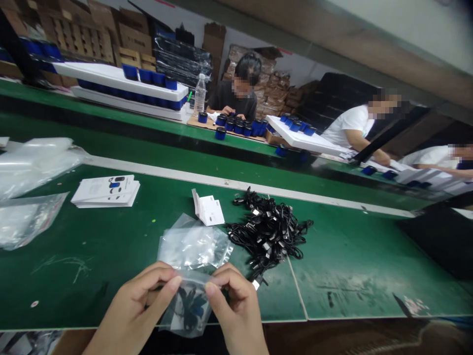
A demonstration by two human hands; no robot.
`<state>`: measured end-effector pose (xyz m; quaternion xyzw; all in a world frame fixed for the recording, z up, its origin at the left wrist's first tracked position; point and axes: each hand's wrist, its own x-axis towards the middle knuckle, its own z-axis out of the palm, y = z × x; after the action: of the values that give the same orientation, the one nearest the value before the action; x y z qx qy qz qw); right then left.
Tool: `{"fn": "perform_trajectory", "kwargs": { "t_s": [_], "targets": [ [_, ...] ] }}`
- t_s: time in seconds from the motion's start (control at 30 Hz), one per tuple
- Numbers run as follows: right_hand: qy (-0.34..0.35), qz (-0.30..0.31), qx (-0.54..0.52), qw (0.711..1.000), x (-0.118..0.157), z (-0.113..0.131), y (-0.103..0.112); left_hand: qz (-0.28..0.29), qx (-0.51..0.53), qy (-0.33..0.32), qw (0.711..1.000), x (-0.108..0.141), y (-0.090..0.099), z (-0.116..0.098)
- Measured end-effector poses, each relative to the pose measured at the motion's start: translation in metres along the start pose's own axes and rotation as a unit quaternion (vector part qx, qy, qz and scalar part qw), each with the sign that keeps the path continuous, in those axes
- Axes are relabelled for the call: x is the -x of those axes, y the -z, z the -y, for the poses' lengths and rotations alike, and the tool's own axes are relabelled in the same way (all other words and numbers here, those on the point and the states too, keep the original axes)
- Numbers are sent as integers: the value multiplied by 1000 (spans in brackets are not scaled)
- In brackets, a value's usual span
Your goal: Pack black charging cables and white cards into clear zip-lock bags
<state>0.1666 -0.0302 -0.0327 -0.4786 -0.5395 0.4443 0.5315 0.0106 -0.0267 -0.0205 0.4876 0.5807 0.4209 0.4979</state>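
A clear zip bag (pixel 190 313) hangs between my two hands at the near edge of the green table. Inside it show a black cable and something pale, perhaps a folded leaflet. My left hand (pixel 144 296) pinches the bag's top edge at its left end between thumb and forefinger. At the other end of that edge, my right hand (pixel 234 298) pinches the bag in the same way. Just beyond lie several flat clear bags (pixel 195 246). To the right of them is a heap of coiled black cables (pixel 271 227), and a folded leaflet (pixel 210 209) stands behind.
A stack of printed leaflets (pixel 105 191) lies at left, beside large plastic bags (pixel 33 162). Across the green table (pixel 351 266) runs a pale strip (pixel 229 183). Co-workers (pixel 236 93) sit opposite, near blue jars (pixel 240 125), white trays (pixel 121 81) and a bottle (pixel 200 93).
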Motion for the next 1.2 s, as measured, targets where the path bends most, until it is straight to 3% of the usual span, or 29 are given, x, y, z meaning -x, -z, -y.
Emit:
{"fn": "perform_trajectory", "kwargs": {
  "t_s": [0.1,0.27,0.43,0.57,0.67,0.73,0.8,0.97,1.07,1.2],
  "targets": [
    [11,17,15,1000,-1,2,1,35,-4,7,999,0,0,-2],
    [6,16,27,999,0,1,-5,45,8,22,999,0,-5,-2],
    [-20,-95,33,995,12,-14,-26,-48,-36,-8,998,6,-25,6],
    [-68,-106,31,992,28,-32,-43,-129,-70,-71,987,11,-34,13],
    [-78,-113,15,990,32,-36,-47,-142,-79,-90,983,10,-30,17],
    [-69,-110,5,992,28,-33,-44,-116,-78,-84,987,7,-24,17],
    [-48,-87,-2,995,22,-25,-36,-48,-73,-64,994,4,-16,15],
    [-19,32,12,999,10,-14,-13,117,7,50,992,-3,-1,4],
    [-9,51,30,998,13,-18,-12,157,8,56,986,-3,3,5],
    [32,-19,32,999,16,-22,-17,144,-22,23,989,-2,7,7]
  ]
}}
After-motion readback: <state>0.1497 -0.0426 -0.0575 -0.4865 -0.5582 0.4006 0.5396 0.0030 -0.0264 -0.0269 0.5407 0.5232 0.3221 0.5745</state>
